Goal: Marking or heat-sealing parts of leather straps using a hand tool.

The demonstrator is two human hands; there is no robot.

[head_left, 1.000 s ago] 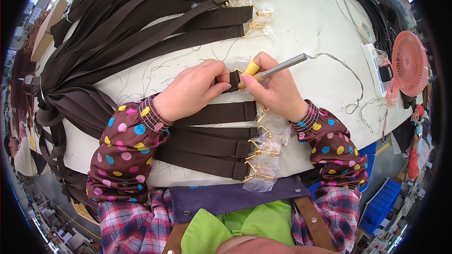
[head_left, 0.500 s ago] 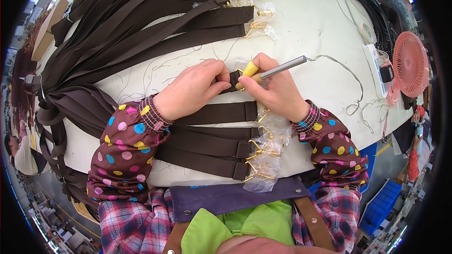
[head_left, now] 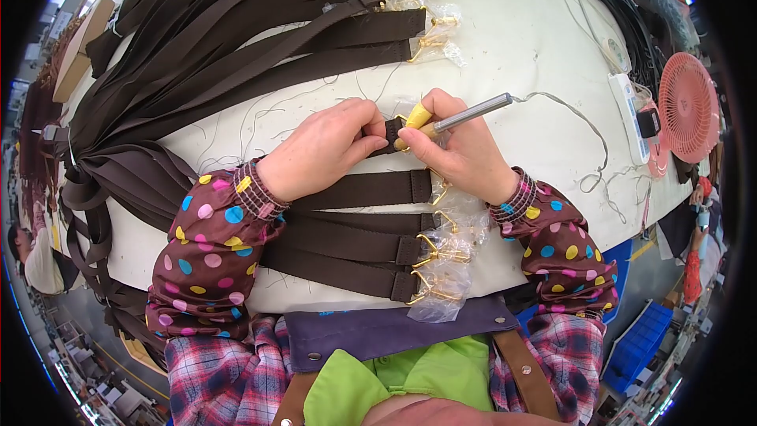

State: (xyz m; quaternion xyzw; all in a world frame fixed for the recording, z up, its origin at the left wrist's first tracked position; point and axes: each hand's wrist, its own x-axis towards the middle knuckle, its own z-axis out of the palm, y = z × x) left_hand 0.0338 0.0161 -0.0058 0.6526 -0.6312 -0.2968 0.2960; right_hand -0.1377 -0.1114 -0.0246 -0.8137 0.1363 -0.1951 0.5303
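My left hand [head_left: 327, 146] pinches the end of a dark brown strap [head_left: 392, 134] between thumb and fingers, just by its gold metal hook. Closed around a pen-shaped tool with a metal barrel [head_left: 477, 110] and a wire at its back end is my right hand [head_left: 461, 150]. A yellow cover [head_left: 419, 117] sits on one of its fingers. The tool's front end meets the strap end near the gold hardware; its tip is hidden by my fingers. Below lie several more brown straps [head_left: 355, 241] with gold hooks [head_left: 441, 252] wrapped in clear plastic [head_left: 465, 225].
Another bundle of brown straps [head_left: 260, 24] spreads across the far left of the white table [head_left: 512, 39]. At the right stand a pink fan [head_left: 684, 106] and a white power strip [head_left: 628, 117]. The tool's thin wire [head_left: 587, 126] curls over the tabletop. Loose threads lie about.
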